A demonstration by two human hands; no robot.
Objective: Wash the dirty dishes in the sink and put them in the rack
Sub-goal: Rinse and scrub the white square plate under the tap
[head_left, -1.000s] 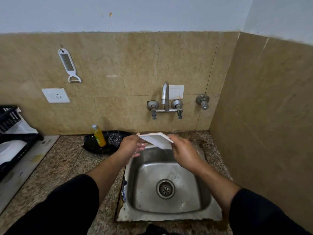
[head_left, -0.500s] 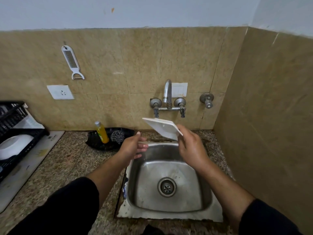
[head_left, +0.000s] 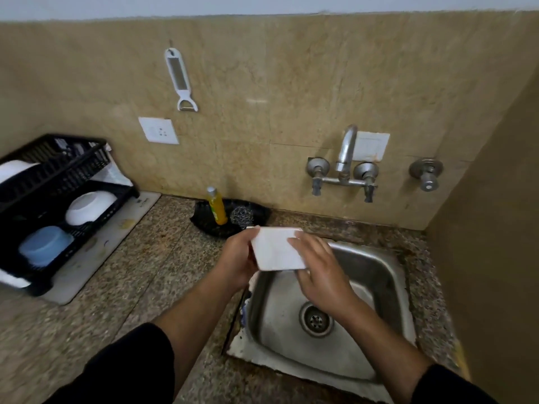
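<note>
Both hands held the white square plate (head_left: 277,248) over the sink's (head_left: 388,275) left rim: left hand (head_left: 237,258) and right hand (head_left: 318,266) each kept a closed grip on one edge. Carrying it level to the rack (head_left: 58,182) at the surface's far left would have limited drips.

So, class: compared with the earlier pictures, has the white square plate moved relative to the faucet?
Yes. The white square plate has shifted left of the faucet, now over the sink's left edge.
</note>
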